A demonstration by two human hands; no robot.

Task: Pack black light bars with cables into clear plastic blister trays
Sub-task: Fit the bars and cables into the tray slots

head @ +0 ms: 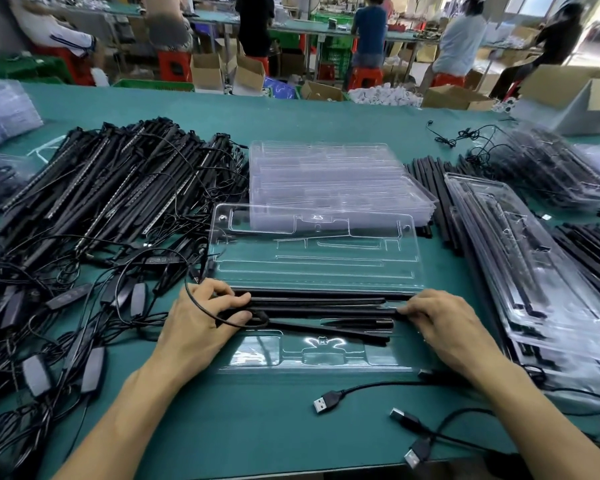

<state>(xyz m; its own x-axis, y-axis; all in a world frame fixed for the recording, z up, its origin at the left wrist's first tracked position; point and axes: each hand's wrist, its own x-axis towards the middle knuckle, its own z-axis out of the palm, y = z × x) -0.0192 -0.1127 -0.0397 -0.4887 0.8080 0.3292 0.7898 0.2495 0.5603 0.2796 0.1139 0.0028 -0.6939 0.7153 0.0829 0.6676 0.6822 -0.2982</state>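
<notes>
the step in hand looks like seating the light bars (319, 306) in the blister tray (326, 356), which lies open near the front edge of the tabletop (257, 431). the left hand (205, 317) grips the bars' left ends, with a cable (219, 322) looped over it. the right hand (444, 323) pinches their right ends. one bar lies crooked, so next i think they need pressing flat into their grooves, and the cable tucking in. room is tight: a pile of loose bars (118, 188) lies just left, packed trays (534, 271) just right, an empty tray stack (326, 174) behind. usb plugs (324, 405) lie in front.
</notes>
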